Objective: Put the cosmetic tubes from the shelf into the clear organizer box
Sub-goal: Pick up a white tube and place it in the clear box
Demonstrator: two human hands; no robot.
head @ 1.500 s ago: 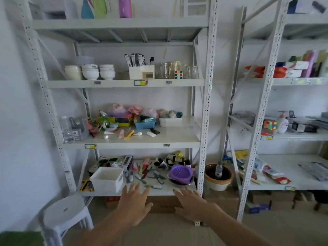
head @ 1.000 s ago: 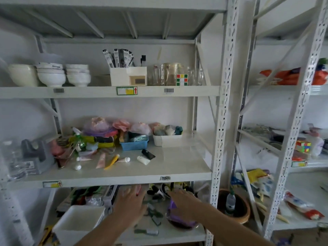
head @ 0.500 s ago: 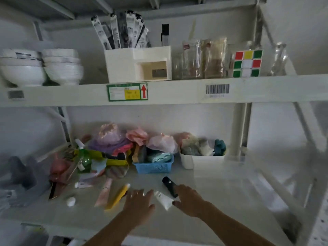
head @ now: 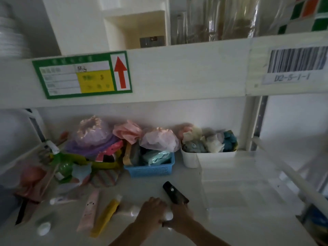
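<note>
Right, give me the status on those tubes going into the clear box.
Done: nothing; the clear organizer box looks empty. In hand: both hands meet over a white tube, the right hand by the black tube, the left hand beside it; whether either grips is unclear. Left: the pink tube, yellow tube and the white and black ones, all on the shelf.
</note>
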